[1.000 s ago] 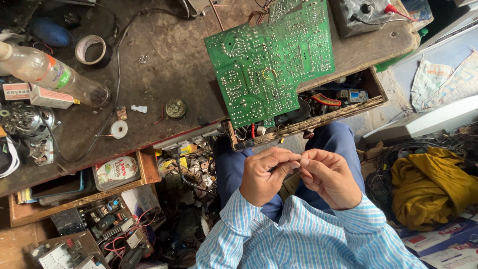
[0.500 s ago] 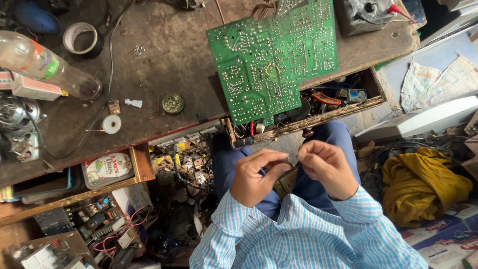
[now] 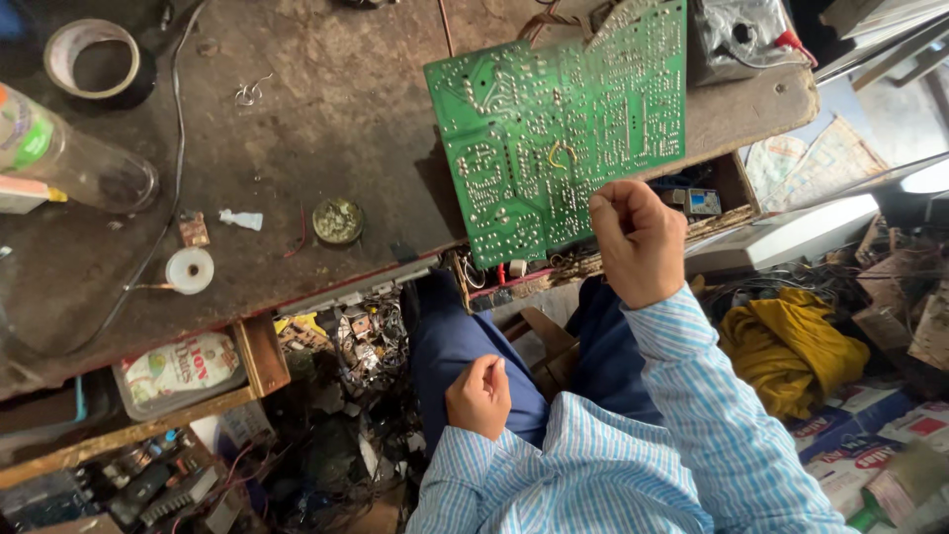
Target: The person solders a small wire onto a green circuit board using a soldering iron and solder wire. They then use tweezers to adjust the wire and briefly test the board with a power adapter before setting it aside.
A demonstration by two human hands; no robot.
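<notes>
A green circuit board (image 3: 554,129) lies solder side up on the worn wooden bench (image 3: 326,119), its lower corner sticking out over the bench edge. My right hand (image 3: 641,242) is raised at the board's lower right edge, thumb and fingers pinched together beside it; I cannot see anything between the fingertips. My left hand (image 3: 479,396) rests as a loose fist on my left thigh, on the dark blue trousers. Both sleeves are blue-and-white striped.
On the bench are a tape roll (image 3: 94,57), a clear plastic bottle (image 3: 69,158) lying on its side, a small white spool (image 3: 189,270) and a round tin (image 3: 338,221). A grey box (image 3: 736,35) sits behind the board. Open drawers hold parts; a yellow cloth (image 3: 791,346) lies at right.
My hands were together in my lap. They have parted: the right hand has risen to the board's edge, and the left has dropped onto my thigh. The view has moved closer.
</notes>
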